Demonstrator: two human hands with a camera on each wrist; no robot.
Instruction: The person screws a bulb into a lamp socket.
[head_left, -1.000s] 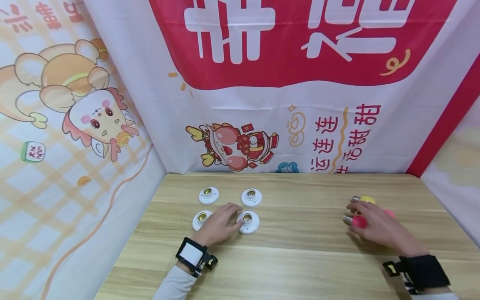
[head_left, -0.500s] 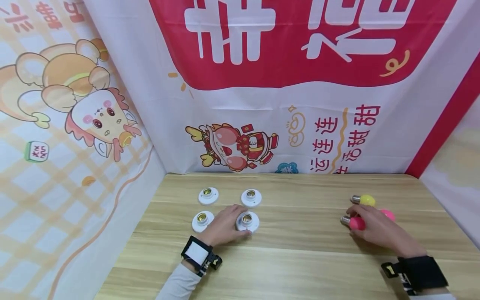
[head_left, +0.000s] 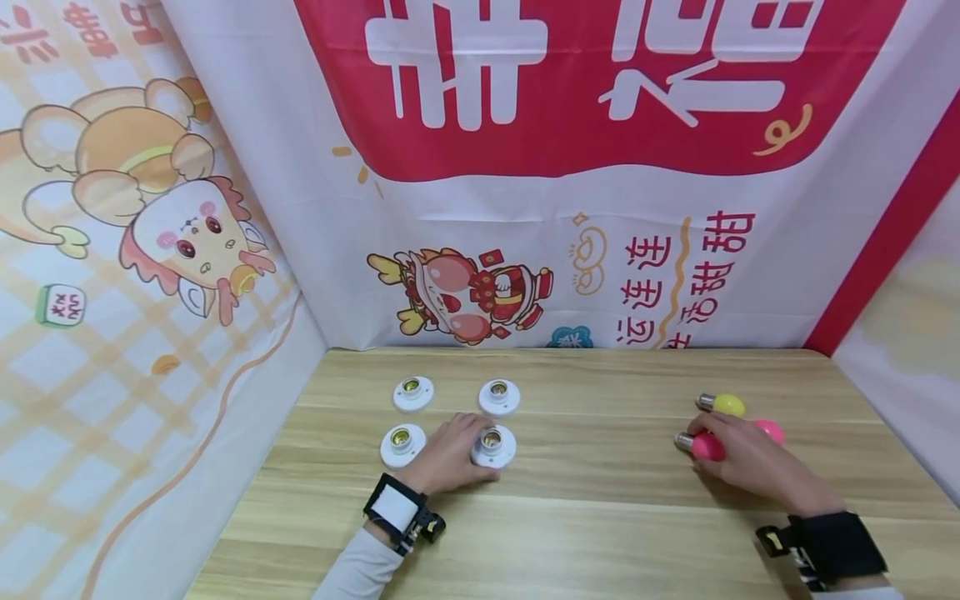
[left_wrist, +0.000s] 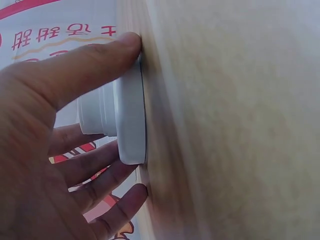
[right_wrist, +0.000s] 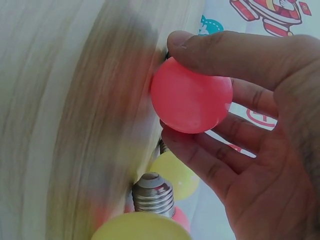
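Observation:
My left hand holds the near right white lamp socket by its round base, which sits on the table. In the left wrist view the thumb lies on one side of that socket's base and the fingers are curled at the other. A pink light bulb lies on its side in my right hand, metal cap pointing left. The right wrist view has the thumb and fingers around the pink globe, close to the tabletop. A yellow bulb and another pink bulb lie just beyond that hand.
Three more white sockets stand on the wooden table: far left, far right and near left. The right wrist view shows a yellow bulb in the foreground. A printed cloth wall borders the table's back.
My left hand has moved from beside the near right socket to around its base. The right hand has closed on the pink bulb, which has shifted slightly left.

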